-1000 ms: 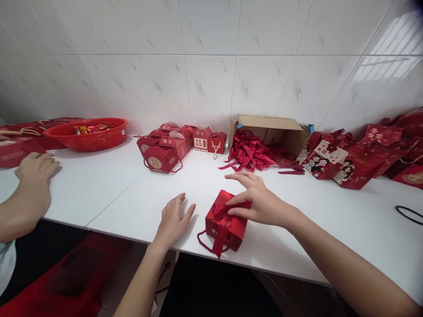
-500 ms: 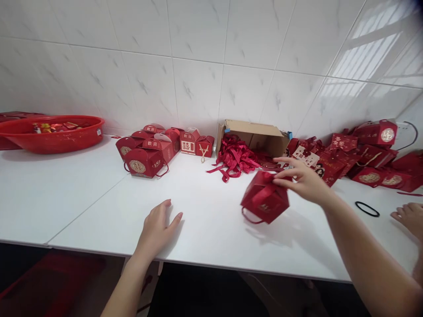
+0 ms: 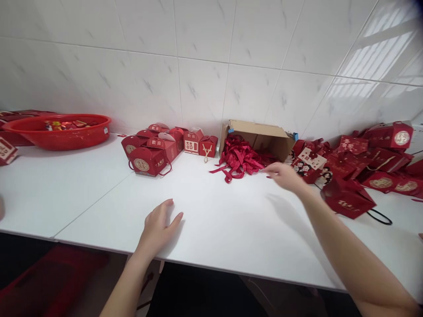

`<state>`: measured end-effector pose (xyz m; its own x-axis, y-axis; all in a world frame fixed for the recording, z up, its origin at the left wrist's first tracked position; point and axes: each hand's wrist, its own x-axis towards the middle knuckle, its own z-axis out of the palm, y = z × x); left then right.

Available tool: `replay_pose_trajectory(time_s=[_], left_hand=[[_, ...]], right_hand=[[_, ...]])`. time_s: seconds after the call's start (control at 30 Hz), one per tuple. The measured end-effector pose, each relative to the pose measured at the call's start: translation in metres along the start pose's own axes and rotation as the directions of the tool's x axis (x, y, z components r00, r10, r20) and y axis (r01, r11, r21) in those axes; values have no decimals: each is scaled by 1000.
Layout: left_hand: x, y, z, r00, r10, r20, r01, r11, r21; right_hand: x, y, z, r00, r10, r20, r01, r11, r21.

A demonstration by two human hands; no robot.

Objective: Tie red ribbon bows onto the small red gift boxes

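My left hand (image 3: 159, 228) lies on the white tabletop near its front edge, thumb and fingers apart, holding nothing. Over the table to the right, my right hand (image 3: 283, 175) is slightly blurred, its fingers stretched toward a heap of red ribbons (image 3: 240, 157). Whether the fingertips touch a ribbon is hard to tell. The ribbons spill out of a cardboard box (image 3: 261, 128) lying on its side. Just right of my right forearm is a red gift box (image 3: 346, 199) with gold lettering, tilted, near a black loop (image 3: 380, 218).
Several folded red gift boxes (image 3: 147, 161) stand by the tiled wall, left of the ribbons. A red basin (image 3: 72, 137) holds small wrapped items. More red boxes (image 3: 383, 156) are piled at the right. At the far left edge, another box (image 3: 6, 152) is partly in view.
My right hand has let go of the red gift box, which now sits farther right, and has moved toward the ribbons. My left hand stays in place. A box has appeared at the far left.
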<state>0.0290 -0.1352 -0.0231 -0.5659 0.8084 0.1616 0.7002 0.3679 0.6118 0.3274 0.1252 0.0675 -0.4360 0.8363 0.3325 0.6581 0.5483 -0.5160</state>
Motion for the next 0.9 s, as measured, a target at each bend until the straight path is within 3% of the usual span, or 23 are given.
replay_pose_trajectory(time_s=[0.07,0.17,0.23,0.33,0.47,0.53,0.63,0.7,0.77,0.9], left_hand=[[0,0,0,1000,2,-12,-2,1000,-16],[-1,-2,0,1000,3,-24,-4,999,-44],[-2,-3,0,1000,-5,-29,3,997,-75],[-5,-3,-2,999,-38,-33,33,988,-149],[7,1,-11,994,-99,-47,87,973,-212],[29,2,-20,983,-142,-113,115,969,-221],[78,-2,-41,931,-217,-293,156,963,-220],[112,-6,-54,877,-295,-379,220,948,-229],[140,-9,-63,831,-387,-400,304,917,-257],[167,-9,-67,799,-436,-414,343,896,-282]], right_hand=[[11,-17,49,989,-15,146,9,999,42],[26,-34,109,976,50,210,-65,996,66],[34,-39,132,972,97,214,-117,990,85],[45,-40,141,971,128,201,-158,978,139],[59,-35,110,987,129,95,-150,954,261],[64,-32,83,991,131,-4,-121,927,356],[65,-27,41,971,179,-156,-77,858,508],[61,-25,16,936,236,-261,-26,787,617],[55,-24,-4,872,313,-376,78,670,738],[46,-26,-31,759,417,-501,277,489,827]])
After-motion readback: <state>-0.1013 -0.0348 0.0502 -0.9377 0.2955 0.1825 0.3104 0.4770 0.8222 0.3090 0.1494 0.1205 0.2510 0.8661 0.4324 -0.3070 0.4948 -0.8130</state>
